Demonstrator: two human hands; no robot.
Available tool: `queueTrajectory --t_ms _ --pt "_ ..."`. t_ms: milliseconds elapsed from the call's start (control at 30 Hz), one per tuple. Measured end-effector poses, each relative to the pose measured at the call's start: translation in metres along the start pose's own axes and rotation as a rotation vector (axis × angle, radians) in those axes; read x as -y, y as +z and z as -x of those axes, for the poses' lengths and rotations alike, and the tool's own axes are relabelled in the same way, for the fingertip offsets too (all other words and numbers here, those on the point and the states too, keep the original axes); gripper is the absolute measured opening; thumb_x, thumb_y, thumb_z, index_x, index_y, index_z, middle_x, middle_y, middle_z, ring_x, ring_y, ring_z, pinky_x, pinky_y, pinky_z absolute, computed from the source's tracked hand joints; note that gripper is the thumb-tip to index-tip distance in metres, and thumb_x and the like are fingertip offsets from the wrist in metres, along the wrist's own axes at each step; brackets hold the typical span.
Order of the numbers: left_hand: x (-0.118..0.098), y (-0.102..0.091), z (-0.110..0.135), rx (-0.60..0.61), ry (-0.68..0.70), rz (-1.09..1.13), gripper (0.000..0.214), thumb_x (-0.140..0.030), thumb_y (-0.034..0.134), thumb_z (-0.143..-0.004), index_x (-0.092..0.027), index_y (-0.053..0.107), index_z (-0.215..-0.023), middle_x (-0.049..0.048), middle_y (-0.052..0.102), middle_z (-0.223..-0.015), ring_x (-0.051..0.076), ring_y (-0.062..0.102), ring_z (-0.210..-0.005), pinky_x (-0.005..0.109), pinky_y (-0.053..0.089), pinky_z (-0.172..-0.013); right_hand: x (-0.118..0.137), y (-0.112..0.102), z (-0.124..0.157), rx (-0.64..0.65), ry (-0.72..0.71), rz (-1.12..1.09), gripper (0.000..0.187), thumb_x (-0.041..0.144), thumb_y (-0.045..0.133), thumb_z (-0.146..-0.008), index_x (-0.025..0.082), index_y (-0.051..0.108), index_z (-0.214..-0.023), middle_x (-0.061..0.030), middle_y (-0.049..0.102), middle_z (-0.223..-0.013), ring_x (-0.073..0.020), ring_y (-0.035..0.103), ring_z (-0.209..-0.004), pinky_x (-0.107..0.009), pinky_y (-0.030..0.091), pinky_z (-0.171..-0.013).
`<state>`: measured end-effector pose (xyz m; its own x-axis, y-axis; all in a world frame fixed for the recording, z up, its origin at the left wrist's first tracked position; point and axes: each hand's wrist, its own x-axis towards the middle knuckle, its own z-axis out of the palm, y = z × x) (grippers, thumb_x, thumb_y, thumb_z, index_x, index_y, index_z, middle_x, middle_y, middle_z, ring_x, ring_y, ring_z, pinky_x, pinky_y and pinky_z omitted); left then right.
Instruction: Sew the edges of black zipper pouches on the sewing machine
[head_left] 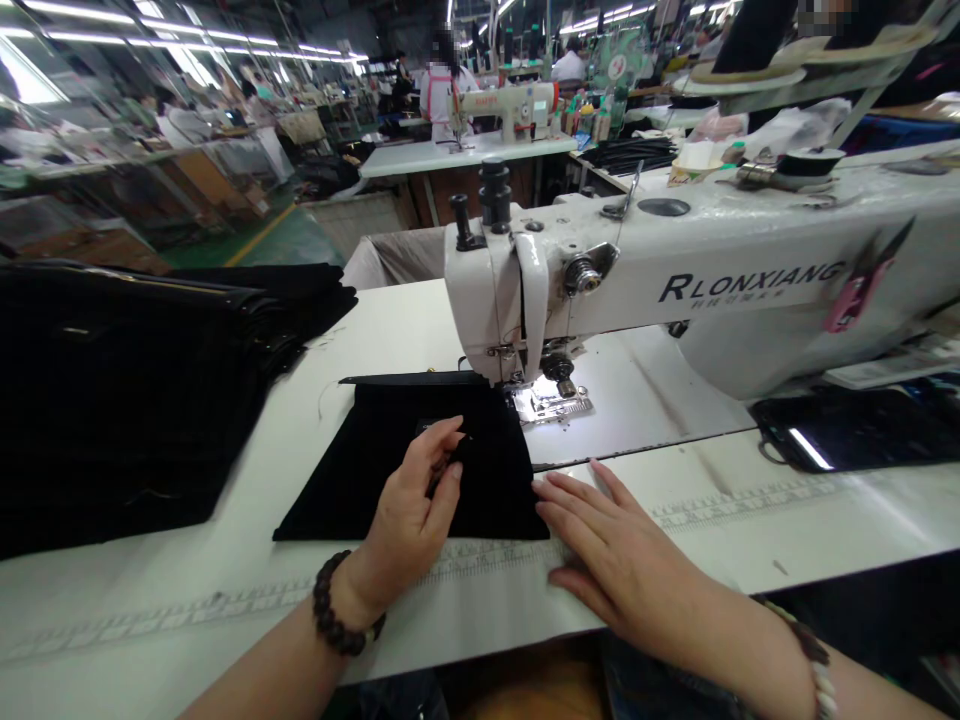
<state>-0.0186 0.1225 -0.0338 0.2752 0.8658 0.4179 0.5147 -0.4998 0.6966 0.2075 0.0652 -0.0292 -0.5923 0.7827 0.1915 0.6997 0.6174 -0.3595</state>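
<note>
A flat black fabric piece [345, 500] lies on the white sewing table, its far right edge beside the presser foot [555, 402] of the sewing machine [637, 260]. Over the middle of this piece is my left hand [412, 505], fingers loosely curled and the thumb apart from the index finger; I see nothing held in it. A small dark label [429, 426] shows just beyond its fingertips. My right hand [611, 545] lies flat with fingers stretched out, the fingertips at the fabric's right edge.
A tall stack of black fabric [127, 400] fills the table's left side. A measuring tape strip [247, 598] runs along the front. At right lies a dark phone [862, 425]; pink-handled thread snips [855, 295] rest against the machine arm. Other people and machines are behind.
</note>
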Motion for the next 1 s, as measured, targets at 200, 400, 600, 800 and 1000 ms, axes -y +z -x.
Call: queueTrajectory --t_ms 200,400,600,800,1000 --pt "-0.002 -0.002 -0.005 0.069 0.168 -0.026 0.038 -0.005 0.036 -0.086 -0.023 0.054 -0.114 0.0041 0.053 -0.108 0.013 0.055 -0.098 0.026 0.048 -0.085 -0.02 -0.012 -0.022 0.116 0.015 0.06 0.031 0.025 0.046 -0.087 0.013 0.053 -0.114 -0.0129 0.048 -0.13 -0.0277 0.04 -0.122 -0.059 0.025 -0.099" --pt "-0.008 -0.008 -0.008 0.122 0.165 -0.078 0.026 -0.01 0.043 -0.084 -0.019 0.063 -0.097 0.0045 0.055 -0.095 0.013 0.058 -0.082 0.022 0.051 -0.073 -0.033 -0.009 -0.037 0.124 -0.068 0.127 0.041 0.025 0.045 -0.087 0.016 0.043 -0.127 -0.0105 0.05 -0.128 -0.0273 0.037 -0.122 -0.06 0.023 -0.099" --pt "-0.005 -0.006 -0.001 0.095 0.176 -0.23 0.02 -0.019 0.049 -0.084 -0.019 0.062 -0.099 0.006 0.06 -0.096 0.019 0.06 -0.09 0.03 0.053 -0.079 -0.032 -0.005 -0.04 0.088 -0.106 0.062 0.042 0.024 0.046 -0.087 0.013 0.042 -0.127 -0.0126 0.048 -0.129 -0.0248 0.039 -0.122 -0.056 0.024 -0.1" --pt "-0.002 -0.008 -0.003 0.081 0.187 -0.295 0.019 -0.03 0.052 -0.084 -0.021 0.062 -0.097 0.005 0.063 -0.094 0.022 0.062 -0.09 0.032 0.055 -0.074 -0.033 -0.006 -0.037 0.022 -0.158 0.054 0.04 0.023 0.046 -0.087 0.013 0.042 -0.126 -0.0144 0.049 -0.127 -0.0247 0.04 -0.12 -0.054 0.028 -0.099" --pt "-0.003 -0.006 -0.002 0.107 0.201 -0.299 0.021 -0.037 0.053 -0.084 -0.021 0.06 -0.096 0.0057 0.061 -0.093 0.021 0.062 -0.086 0.031 0.055 -0.071 -0.034 -0.003 -0.031 -0.045 -0.208 0.041 0.033 0.019 0.036 -0.091 0.013 0.043 -0.123 -0.013 0.052 -0.122 -0.0217 0.042 -0.118 -0.048 0.026 -0.101"
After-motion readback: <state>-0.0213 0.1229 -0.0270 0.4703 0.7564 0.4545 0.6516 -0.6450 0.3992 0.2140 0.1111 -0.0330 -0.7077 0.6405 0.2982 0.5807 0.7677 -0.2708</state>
